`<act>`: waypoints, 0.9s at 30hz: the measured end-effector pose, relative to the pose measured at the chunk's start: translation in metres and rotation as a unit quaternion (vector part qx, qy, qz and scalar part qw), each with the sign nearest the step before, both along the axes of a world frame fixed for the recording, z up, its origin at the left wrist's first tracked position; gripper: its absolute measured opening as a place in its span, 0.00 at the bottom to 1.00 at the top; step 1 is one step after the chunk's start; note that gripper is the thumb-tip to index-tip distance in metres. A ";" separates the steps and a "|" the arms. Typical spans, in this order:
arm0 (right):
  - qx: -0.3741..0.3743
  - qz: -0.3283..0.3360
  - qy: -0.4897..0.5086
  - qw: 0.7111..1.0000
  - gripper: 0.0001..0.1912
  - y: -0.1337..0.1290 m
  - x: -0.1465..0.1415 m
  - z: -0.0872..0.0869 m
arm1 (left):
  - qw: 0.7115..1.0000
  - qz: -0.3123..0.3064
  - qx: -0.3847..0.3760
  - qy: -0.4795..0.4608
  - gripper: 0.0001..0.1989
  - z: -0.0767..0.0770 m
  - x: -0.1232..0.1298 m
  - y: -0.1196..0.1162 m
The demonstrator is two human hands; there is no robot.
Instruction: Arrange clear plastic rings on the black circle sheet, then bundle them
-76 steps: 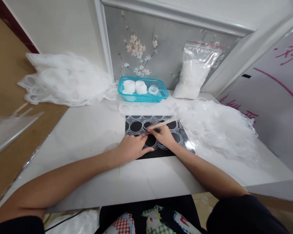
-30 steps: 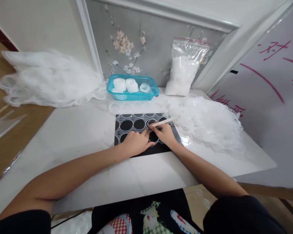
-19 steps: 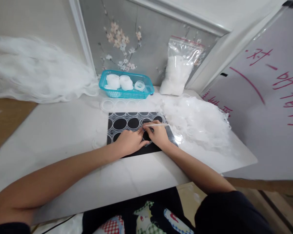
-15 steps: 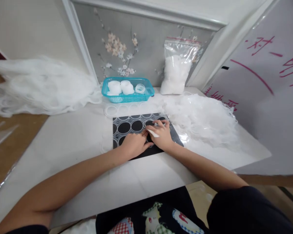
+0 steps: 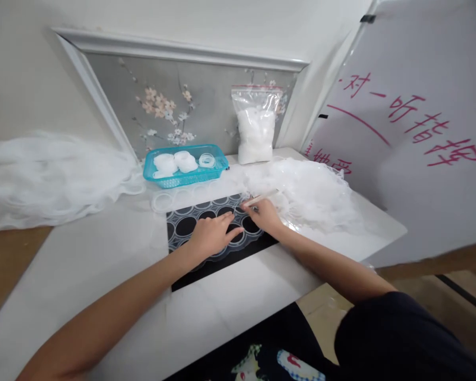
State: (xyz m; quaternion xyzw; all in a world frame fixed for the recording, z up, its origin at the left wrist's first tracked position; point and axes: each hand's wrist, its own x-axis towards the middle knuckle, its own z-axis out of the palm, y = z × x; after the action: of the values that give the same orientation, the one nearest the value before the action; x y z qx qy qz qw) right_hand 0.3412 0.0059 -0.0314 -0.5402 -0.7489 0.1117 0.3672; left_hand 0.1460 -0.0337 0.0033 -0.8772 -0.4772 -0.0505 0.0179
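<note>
On the table lies a black mat, and over it a translucent sheet with rows of white-edged rings. My left hand rests on the sheet, fingers stretched out and thumb apart, holding nothing. Just right of its fingertips, my right hand is closed around a slim white pen-like tool. The tool slants, its lower end towards the sheet's upper right part and its other end up to the right. Whether the tip touches the sheet I cannot tell.
Behind the mat stands a blue plastic basket with white rings in it. A clear zip bag of white material leans at the back. Heaps of translucent ring sheets lie left and right. A whiteboard borders the right side.
My right hand has moved apart from my left, and the white tool now points up to the right. My left fingers have straightened. The camera view has shifted to the right.
</note>
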 end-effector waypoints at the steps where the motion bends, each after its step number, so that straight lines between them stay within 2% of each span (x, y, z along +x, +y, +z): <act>1: -0.027 0.011 0.042 0.999 0.09 -0.006 -0.001 -0.006 | 1.000 -0.016 -0.001 0.011 0.29 -0.002 0.004 0.001; 4: -0.075 0.019 0.128 0.989 0.08 -0.011 0.000 -0.014 | 0.998 -0.041 -0.015 0.035 0.30 -0.008 0.013 0.004; 7: -0.084 0.018 0.155 0.984 0.08 -0.007 0.002 -0.013 | 0.998 -0.038 -0.027 0.031 0.28 -0.011 0.017 0.006; 18: -0.081 0.045 0.115 0.989 0.07 -0.005 0.004 -0.016 | 0.998 -0.029 -0.045 0.029 0.29 -0.014 0.019 0.007; 27: -0.094 0.036 0.116 0.988 0.08 -0.008 0.003 -0.013 | 0.997 -0.025 -0.059 0.040 0.29 -0.013 0.020 0.006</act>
State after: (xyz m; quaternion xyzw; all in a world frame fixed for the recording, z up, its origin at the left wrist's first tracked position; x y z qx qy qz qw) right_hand 0.3445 -0.0017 -0.0444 -0.5284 -0.7066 0.2567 0.3946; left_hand 0.1664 -0.0277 -0.0102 -0.8896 -0.4562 0.0118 -0.0161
